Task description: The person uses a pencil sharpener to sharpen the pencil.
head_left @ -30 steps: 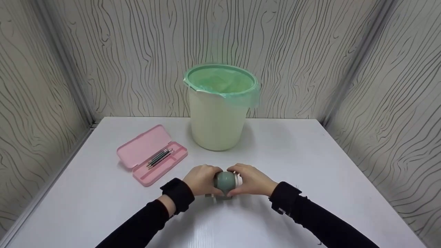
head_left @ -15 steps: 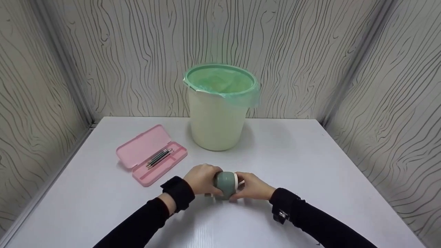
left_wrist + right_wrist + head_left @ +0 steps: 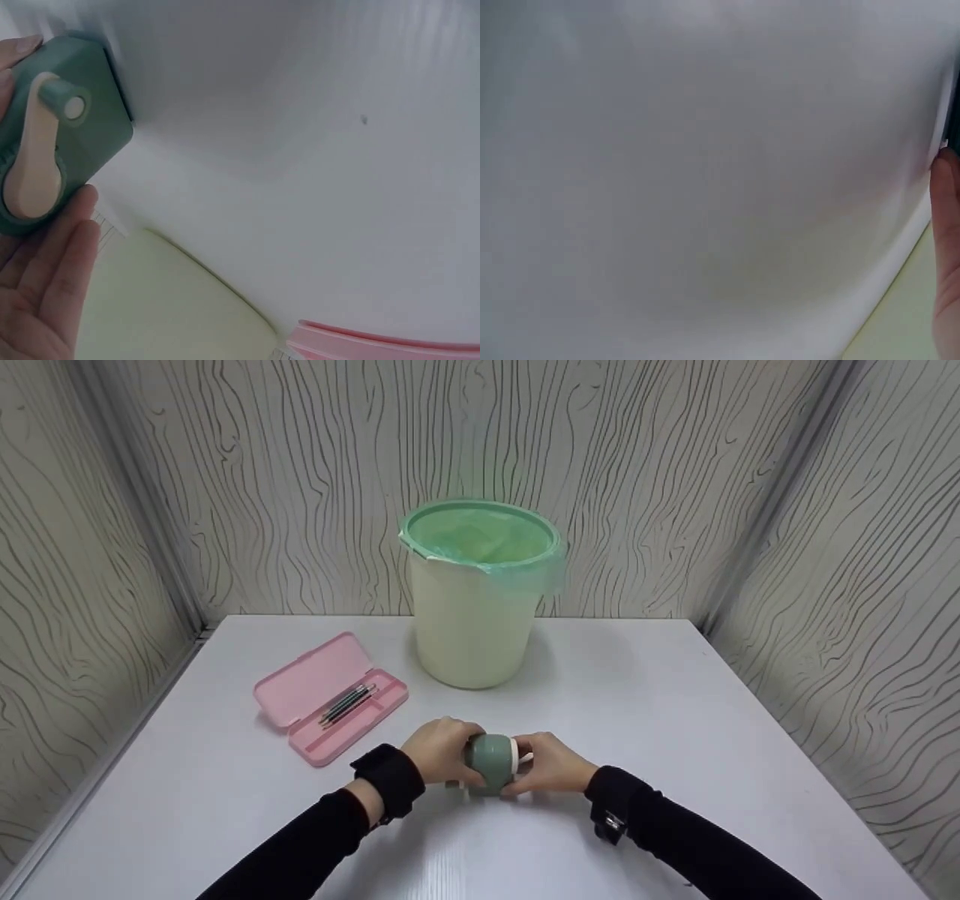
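A green hand-crank pencil sharpener stands on the table in front of me. Its cream crank shows on the side facing the left wrist camera. My left hand grips the sharpener's body from the left, thumb on the near side and fingers on the far side. On the other side, my right hand pinches the sharpener's white front part between thumb and fingers. Only a dark sliver of the sharpener and part of that hand enter the right wrist view, at its right edge.
Left of the hands lies an open pink pencil case with several pencils in it. Behind the hands stands a pale green bin lined with a green bag. A patterned wall rises at the back of the white table.
My right hand has shifted slightly down and right from the top of the sharpener to its white front part. My left hand keeps its grip in nearly the same place.
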Available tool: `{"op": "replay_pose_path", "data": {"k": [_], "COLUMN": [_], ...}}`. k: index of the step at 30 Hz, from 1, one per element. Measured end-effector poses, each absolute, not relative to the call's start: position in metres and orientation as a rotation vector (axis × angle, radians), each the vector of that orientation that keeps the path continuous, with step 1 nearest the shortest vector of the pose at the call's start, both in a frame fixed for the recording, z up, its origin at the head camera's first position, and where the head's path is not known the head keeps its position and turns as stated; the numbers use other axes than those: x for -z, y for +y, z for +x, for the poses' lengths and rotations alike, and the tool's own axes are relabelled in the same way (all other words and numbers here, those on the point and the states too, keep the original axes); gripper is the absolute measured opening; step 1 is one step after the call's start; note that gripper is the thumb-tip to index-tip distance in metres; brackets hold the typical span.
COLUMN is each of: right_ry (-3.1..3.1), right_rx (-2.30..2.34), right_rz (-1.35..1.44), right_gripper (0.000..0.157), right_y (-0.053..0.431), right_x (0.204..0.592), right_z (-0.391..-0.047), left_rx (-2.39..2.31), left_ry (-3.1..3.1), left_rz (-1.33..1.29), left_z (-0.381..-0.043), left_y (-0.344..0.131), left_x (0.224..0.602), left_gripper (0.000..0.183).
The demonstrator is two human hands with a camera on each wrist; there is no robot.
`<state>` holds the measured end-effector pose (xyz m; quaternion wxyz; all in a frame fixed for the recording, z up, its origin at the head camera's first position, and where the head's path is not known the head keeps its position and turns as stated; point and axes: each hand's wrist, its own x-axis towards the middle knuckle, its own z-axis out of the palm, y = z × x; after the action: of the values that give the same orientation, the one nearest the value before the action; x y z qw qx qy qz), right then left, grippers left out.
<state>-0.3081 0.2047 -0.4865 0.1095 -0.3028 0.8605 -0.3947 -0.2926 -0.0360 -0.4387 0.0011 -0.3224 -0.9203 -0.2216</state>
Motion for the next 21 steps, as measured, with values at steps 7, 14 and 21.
{"op": "replay_pose_path", "data": {"k": [7,14,21], "right_ry": [2.555,2.548,2.55], "right_rx": [1.139,1.135,1.165], "right_rz": [-0.911,-0.894,-0.891], "right_gripper": [0.046,0.048,0.045], "right_y": [0.205,0.2051,0.2065], "right_x": [0.4872,0.4874,0.4887], "right_z": [-0.3077,-0.3084,-0.3083], "left_rx": [0.72,0.736,0.735], "left_ry": [-2.884,-2.905,-2.922], "left_rz": [-1.027,-1.01,-0.998], "left_z": [-0.2946,-0.2935,-0.2948], "left_y": [-0.0355,-0.0361,-0.0356], "left_x": [0.4405,0.4401,0.4383], "left_gripper": [0.053,0.054,0.057]}}
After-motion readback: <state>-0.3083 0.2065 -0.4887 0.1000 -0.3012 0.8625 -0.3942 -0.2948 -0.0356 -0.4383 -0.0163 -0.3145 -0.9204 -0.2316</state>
